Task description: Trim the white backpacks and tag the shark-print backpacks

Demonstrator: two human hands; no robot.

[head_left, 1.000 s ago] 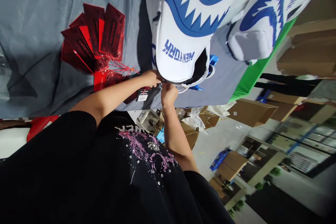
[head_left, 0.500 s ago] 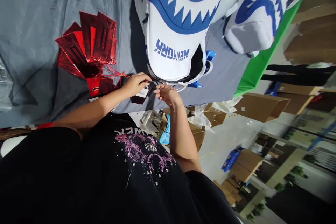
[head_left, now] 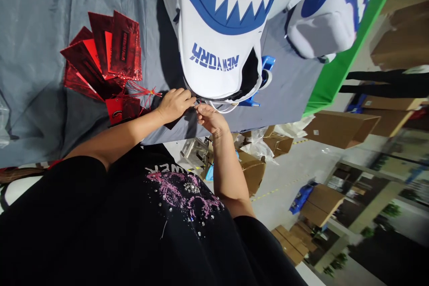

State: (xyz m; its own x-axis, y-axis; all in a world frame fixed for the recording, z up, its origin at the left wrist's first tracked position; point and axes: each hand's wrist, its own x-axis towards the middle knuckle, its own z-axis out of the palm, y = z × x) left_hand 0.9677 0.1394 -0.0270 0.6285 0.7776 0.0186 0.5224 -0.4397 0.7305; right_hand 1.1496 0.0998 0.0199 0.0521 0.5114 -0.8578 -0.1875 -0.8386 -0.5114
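A white and blue cap (head_left: 214, 60) with NEW YORK lettering lies in front of me, its back opening and strap towards my hands. My left hand (head_left: 176, 105) is closed at the cap's lower edge, fingers curled in a pinch. Beneath it shows a strip of a dark hang tag (head_left: 173, 123). My right hand (head_left: 212, 119) meets it from the right, thumb and fingers pinched. Both seem to grip the tag's thin cord, mostly hidden by the fingertips. Left of them lies a fan of red and black hang tags (head_left: 124, 47), their red strings (head_left: 144, 91) gathered together.
A second white and blue cap (head_left: 323, 31) lies at the upper right on the grey cloth (head_left: 281, 85). A blue tape dispenser (head_left: 267, 62) sits beside the first cap. Past the green table edge (head_left: 326, 94), cardboard boxes (head_left: 342, 129) stand on the floor.
My hands have come closer together, and my right fingers have closed from a looser pose. The tag's white label, visible before, is now covered by my left hand. The view has shifted slightly.
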